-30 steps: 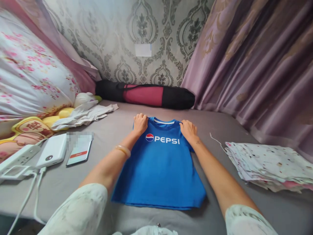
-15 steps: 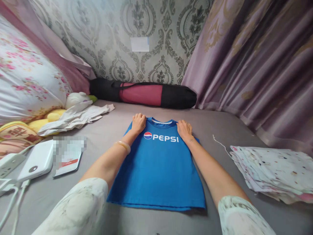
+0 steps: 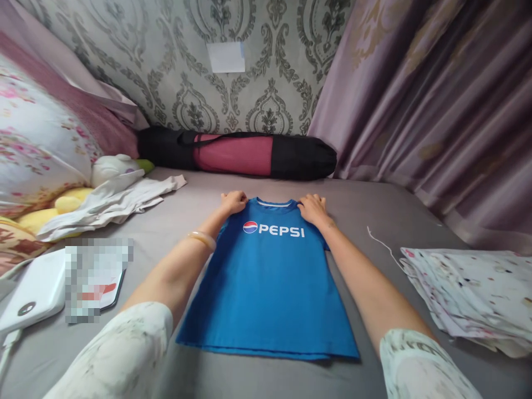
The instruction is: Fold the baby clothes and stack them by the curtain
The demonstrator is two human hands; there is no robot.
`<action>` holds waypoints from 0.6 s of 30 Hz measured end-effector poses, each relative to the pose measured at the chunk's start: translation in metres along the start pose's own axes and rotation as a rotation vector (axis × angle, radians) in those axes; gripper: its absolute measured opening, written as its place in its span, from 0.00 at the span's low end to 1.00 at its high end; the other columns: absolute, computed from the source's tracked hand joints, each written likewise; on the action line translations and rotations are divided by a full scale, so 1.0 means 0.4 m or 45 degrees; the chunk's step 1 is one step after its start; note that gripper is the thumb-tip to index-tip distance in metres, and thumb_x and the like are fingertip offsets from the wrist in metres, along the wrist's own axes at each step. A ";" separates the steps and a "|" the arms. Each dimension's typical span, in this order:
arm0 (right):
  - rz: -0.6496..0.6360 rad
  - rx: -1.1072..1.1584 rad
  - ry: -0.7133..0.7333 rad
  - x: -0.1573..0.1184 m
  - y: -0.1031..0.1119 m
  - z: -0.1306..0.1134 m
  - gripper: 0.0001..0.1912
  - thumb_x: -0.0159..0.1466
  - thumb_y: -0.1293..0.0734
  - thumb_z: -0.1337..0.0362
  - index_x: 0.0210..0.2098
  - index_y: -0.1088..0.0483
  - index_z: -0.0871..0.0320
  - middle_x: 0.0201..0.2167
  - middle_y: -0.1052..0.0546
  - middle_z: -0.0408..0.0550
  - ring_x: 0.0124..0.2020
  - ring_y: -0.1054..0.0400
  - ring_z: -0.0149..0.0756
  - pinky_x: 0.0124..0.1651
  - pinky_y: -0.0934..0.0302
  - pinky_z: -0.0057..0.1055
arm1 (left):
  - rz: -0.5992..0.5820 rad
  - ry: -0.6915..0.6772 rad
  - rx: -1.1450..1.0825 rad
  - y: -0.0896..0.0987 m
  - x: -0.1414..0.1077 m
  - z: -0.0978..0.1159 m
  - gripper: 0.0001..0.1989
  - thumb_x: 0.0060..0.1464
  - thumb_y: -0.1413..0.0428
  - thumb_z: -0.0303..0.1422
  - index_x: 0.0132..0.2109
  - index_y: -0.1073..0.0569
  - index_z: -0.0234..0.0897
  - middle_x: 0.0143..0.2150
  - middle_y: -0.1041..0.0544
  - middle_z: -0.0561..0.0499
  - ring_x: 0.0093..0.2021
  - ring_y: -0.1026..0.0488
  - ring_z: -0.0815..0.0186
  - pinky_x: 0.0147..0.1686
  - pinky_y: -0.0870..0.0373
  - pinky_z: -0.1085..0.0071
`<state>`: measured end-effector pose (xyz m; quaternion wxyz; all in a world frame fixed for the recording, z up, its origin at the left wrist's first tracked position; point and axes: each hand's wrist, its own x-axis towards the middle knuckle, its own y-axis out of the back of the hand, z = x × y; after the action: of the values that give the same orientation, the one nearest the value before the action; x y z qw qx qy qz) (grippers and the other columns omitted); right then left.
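A blue T-shirt with a white PEPSI print lies face up on the grey bed sheet, its collar away from me and its hem towards me. At the left shoulder, my left hand pinches the fabric, with a pale bangle on that wrist. My right hand has its fingers closed on the opposite shoulder beside the collar. Both forearms run along the shirt's sides, and the hands partly hide the sleeves.
Folded patterned cloths are stacked at the right, near a white cord. A white power bank and a phone lie at the left. Crumpled pale clothing lies behind them. A black-and-pink long bag rests against the wall.
The view has shifted slightly, with left-side items sliding further left. My left hand has turned at the shoulder, its fingers now pointing more to the right. Both hands remain at the T-shirt's shoulders.
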<state>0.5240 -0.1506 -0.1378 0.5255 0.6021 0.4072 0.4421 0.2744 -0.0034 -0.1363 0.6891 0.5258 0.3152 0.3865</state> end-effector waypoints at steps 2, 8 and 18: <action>-0.120 0.112 -0.035 0.022 0.005 -0.004 0.20 0.71 0.47 0.59 0.55 0.29 0.53 0.55 0.28 0.53 0.56 0.40 0.49 0.55 0.49 0.45 | -0.067 -0.015 -0.076 0.011 0.015 0.004 0.15 0.60 0.52 0.39 0.46 0.23 0.41 0.49 0.21 0.46 0.52 0.28 0.53 0.53 0.41 0.56; -0.206 0.227 -0.103 0.054 -0.012 -0.013 0.18 0.70 0.43 0.57 0.54 0.31 0.55 0.57 0.29 0.52 0.58 0.40 0.48 0.57 0.49 0.43 | -0.100 -0.103 -0.211 0.003 0.043 0.014 0.16 0.57 0.47 0.41 0.47 0.22 0.39 0.49 0.21 0.45 0.50 0.27 0.53 0.50 0.37 0.60; -0.009 0.224 -0.127 0.033 -0.030 -0.037 0.15 0.70 0.43 0.60 0.52 0.32 0.57 0.53 0.27 0.55 0.56 0.37 0.46 0.56 0.48 0.39 | 0.101 0.014 -0.121 -0.033 0.027 0.031 0.17 0.58 0.48 0.44 0.45 0.23 0.39 0.48 0.21 0.43 0.52 0.28 0.51 0.52 0.39 0.58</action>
<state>0.5132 -0.1325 -0.1475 0.4918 0.6659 0.4198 0.3722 0.2931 -0.0020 -0.1464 0.6957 0.5026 0.2791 0.4307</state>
